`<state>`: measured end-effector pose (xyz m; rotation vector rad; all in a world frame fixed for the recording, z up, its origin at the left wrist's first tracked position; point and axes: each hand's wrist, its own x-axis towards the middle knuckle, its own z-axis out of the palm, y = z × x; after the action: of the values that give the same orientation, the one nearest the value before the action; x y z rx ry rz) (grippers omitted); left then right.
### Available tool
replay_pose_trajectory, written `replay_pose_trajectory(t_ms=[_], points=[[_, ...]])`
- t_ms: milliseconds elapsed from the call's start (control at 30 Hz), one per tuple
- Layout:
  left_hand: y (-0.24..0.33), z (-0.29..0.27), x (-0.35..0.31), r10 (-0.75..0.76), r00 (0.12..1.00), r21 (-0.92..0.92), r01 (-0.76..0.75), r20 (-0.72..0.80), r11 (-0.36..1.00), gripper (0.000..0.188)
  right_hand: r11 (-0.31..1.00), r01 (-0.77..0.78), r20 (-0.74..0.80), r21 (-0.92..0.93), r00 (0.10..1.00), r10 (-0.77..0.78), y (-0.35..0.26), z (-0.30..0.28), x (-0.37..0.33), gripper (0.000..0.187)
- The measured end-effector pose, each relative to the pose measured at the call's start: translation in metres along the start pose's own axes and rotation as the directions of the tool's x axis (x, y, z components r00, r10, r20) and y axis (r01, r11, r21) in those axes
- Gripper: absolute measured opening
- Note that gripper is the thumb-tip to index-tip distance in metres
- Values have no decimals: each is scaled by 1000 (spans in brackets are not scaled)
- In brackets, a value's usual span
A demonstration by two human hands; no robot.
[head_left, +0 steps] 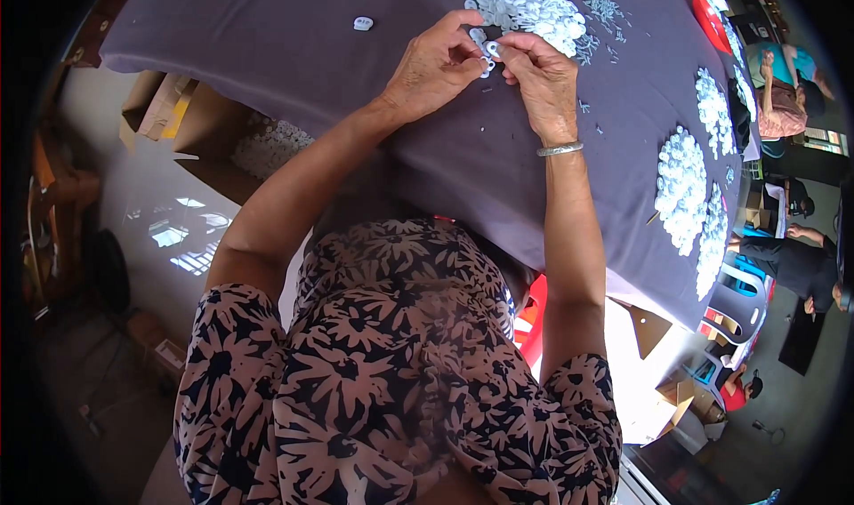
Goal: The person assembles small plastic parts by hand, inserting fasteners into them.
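Note:
Above the dark cloth-covered table [311,43], both hands meet over small white plastic pieces. My right hand [544,83], with a silver bangle at the wrist, pinches an oval white plastic piece [494,50] with a hole in it between thumb and forefinger. Facing it, my left hand [436,68] has its thumb and middle finger drawn together at another small white plastic piece [487,66], with the forefinger raised and bent. The fingers partly cover this piece. Just beyond the fingertips lies a large pile of similar white pieces [525,7].
Small metal-looking screws [605,9] lie scattered right of the pile. One white part [363,24] lies alone at left. More heaps of white parts [682,185] sit on the right, near a red container [710,23]. A cardboard box [209,145] stands below the left edge. Other people are at far right.

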<state>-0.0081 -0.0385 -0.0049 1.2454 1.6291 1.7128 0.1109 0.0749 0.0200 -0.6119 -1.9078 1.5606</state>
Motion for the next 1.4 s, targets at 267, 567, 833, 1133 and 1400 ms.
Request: replay_pose_trajectory(t_ms=[267,567,833,1133,1400], points=[[-4,-2,1,19,1000,28,-19,-9,999,45,998,53,87,-21,995,-51,8,-1,1,8],[-5,-5,2,32,999,61,-33,14,998,45,995,65,151,-78,987,-53,2,-3,0,12],[10,-8,1,-131,984,-115,146,124,983,44,934,232,153,-273,969,-196,8,-4,-6,26],[20,-17,6,-158,966,-153,191,203,970,36,943,271,194,-194,953,-234,7,-7,-7,28],[1,-5,0,-113,989,-240,133,96,962,33,800,424,216,-425,905,-365,-3,2,-11,28]])
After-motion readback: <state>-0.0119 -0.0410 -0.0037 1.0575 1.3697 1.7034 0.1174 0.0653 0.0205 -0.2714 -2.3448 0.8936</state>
